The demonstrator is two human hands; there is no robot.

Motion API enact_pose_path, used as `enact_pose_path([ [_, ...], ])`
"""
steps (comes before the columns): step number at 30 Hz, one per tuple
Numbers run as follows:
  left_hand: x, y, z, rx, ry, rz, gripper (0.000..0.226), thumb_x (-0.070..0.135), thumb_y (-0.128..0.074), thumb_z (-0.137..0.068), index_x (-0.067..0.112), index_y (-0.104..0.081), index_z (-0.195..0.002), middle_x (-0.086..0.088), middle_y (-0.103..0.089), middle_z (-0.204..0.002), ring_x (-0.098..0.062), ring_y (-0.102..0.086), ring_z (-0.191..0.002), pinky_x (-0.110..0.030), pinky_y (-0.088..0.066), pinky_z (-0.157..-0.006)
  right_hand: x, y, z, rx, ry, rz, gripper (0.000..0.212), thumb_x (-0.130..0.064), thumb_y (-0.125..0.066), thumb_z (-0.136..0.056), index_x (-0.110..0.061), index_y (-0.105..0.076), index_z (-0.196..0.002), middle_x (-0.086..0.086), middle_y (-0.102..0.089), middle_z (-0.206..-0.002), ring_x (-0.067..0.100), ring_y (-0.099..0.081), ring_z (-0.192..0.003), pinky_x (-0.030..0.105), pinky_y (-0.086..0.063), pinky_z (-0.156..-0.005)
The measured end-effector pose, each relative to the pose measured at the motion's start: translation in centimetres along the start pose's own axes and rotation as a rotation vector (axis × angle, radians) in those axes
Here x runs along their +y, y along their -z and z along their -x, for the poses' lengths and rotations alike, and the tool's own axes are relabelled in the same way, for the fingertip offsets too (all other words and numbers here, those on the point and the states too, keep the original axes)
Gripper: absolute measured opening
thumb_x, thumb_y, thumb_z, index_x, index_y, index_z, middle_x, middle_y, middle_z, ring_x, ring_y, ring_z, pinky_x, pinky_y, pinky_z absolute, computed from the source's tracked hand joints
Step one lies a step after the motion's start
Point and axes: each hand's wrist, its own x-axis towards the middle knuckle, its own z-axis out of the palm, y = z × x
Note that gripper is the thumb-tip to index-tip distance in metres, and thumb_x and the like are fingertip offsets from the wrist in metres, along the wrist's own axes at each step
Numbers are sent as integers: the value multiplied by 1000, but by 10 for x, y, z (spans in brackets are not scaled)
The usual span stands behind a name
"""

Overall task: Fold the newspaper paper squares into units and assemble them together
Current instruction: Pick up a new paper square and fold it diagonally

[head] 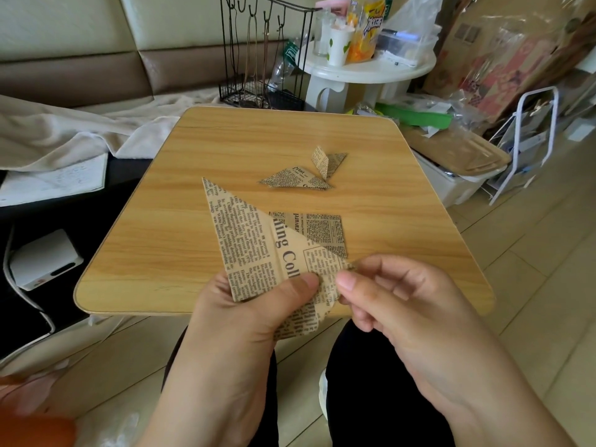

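Head view: both hands' fingers (301, 287) pinch the part-folded newspaper square (258, 246); right pinch seemingly at its corner

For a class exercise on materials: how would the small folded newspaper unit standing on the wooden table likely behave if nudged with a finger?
The upright folded unit looks thin and very light, so it would probably slide or tip over on the smooth table rather than resist. Its creased layers likely make it stiffer than the partly folded sheet that both hands hold.
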Motion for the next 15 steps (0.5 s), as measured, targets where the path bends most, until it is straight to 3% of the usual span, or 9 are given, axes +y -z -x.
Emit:
enact_pose_path([
  [4,1,0,1,0,39,35,21,1,-64,-54,10,-76,-70,-15,-73,-82,-22,-71,-70,-24,-56,-59,-2,0,2,-42,42,65,17,-30,-71,-68,-21,-66,-55,-10,-55,-51,1,-48,-51,11,-38,-55],
  [9,2,1,1,-7,79,29,23,0,-64,-54,9,-76,-72,-15,-73,-84,-23,-71,-71,-28,-58,-66,0,0,2,-21,44,100,18,-31,-71,-67,-22,-64,-52,-12,-51,-46,0,-44,-48,10,-35,-51],
  [15,-1,1,0,1,77,15,24,2,-66,-51,9,-76,-71,-14,-74,-83,-22,-72,-71,-25,-58,-63,2,0,1,-23,40,73,19,-29,-70,-67,-21,-64,-52,-10,-51,-47,1,-44,-48,11,-35,-51],
])
